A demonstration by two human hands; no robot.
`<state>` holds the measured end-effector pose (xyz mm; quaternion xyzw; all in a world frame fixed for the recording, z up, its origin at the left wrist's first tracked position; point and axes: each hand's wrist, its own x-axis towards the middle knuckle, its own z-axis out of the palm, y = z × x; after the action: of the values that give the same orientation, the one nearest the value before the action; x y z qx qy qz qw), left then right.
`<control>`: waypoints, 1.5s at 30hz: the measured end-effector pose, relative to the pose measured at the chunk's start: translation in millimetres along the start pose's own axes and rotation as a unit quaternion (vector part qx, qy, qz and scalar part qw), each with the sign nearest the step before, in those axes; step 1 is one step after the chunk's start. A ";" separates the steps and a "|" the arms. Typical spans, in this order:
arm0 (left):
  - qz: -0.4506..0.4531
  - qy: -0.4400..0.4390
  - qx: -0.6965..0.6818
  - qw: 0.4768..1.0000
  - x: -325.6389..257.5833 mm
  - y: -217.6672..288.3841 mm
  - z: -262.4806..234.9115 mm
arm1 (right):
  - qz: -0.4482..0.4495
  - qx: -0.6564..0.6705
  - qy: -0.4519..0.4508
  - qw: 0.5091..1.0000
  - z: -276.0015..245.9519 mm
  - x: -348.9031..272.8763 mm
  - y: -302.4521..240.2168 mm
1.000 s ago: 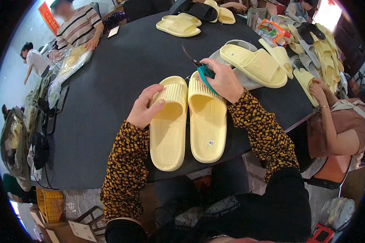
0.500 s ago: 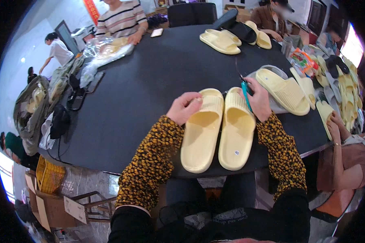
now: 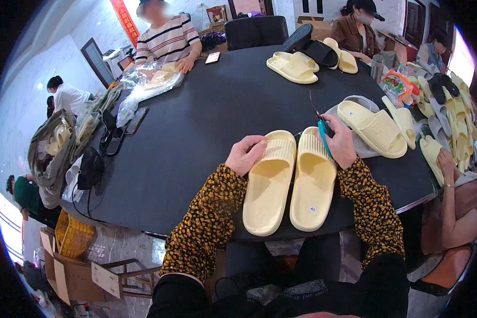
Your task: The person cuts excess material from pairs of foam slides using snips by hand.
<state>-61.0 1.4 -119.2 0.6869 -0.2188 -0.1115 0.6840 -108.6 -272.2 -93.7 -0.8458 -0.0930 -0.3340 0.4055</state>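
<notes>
Two cream slide slippers lie side by side at the table's near edge, toes pointing away from me. My left hand (image 3: 245, 155) is closed on the ribbed strap of the left slipper (image 3: 270, 204), thumb on top. The right slipper (image 3: 311, 193) has a small round sticker on its heel. My right hand (image 3: 339, 139) is wrapped round a teal-handled tool (image 3: 324, 139) with a slim dark pointed end; its exact kind is not clear. That hand rests against the right slipper's strap. A thin pale strand shows between the two slippers near the toes.
More cream slippers (image 3: 373, 130) lie on grey ones to my right, beside a large slipper pile (image 3: 458, 122). A co-worker's hand (image 3: 446, 165) holds a slipper there. Across the dark table (image 3: 196, 116), another person handles a clear plastic bag (image 3: 148, 95). Bags and straps crowd the left edge.
My view has tilted, so the table and slippers sit a little lower and farther right in the picture. Both hands keep their holds on the slipper and the tool.
</notes>
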 end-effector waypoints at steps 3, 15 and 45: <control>-0.013 0.008 0.001 1.000 -3.1 3.8 -1.8 | 0.063 -0.013 -0.040 0.997 -3.1 -0.7 -10.8; 0.013 0.016 0.020 1.000 4.1 4.3 6.8 | 0.042 0.002 -0.031 0.999 -7.6 1.8 2.9; 0.027 0.150 0.055 0.987 30.2 -3.5 0.0 | 0.042 -0.011 -0.117 0.992 -0.5 16.9 49.9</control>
<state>-34.0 -12.4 -118.2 0.7265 -0.1379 0.0238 0.6728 -74.7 -307.1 -113.8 -0.8867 -0.1003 -0.2159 0.3962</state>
